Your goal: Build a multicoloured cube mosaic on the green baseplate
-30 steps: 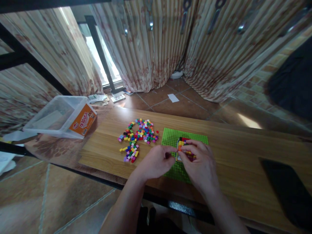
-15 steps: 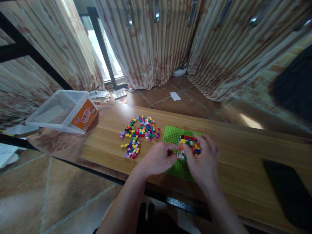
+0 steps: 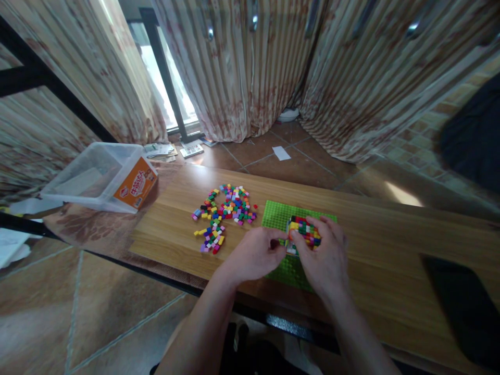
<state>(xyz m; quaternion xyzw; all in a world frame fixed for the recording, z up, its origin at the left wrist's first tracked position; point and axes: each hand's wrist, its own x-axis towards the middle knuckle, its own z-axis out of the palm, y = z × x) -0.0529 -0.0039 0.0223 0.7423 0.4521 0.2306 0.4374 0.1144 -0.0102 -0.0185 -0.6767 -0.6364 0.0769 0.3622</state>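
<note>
A block built of multicoloured toy bricks [image 3: 303, 232] sits on a green studded baseplate [image 3: 275, 209]. My right hand [image 3: 327, 252] is wrapped round the block from the right, its thumb across the near top and its fingers along the far side. From the left, my left hand [image 3: 261, 253] reaches the block with its fingers bent, and the index fingertip presses against the block's left side. The right end of the block is covered by my right hand. Whether a small brick is between the left fingertips cannot be made out.
Loose coloured bricks [image 3: 234, 204] lie spread on the wooden tabletop [image 3: 167, 219] left of the baseplate. A clear plastic bin [image 3: 94, 172] with an orange label stands at the far left. A dark flat object [image 3: 461, 307] lies at the right. Striped curtains [image 3: 250, 78] hang behind.
Both hands stay at the block, with only a slight shift of the right hand and fingers. The camera view has moved a little. The loose bricks look unchanged.
</note>
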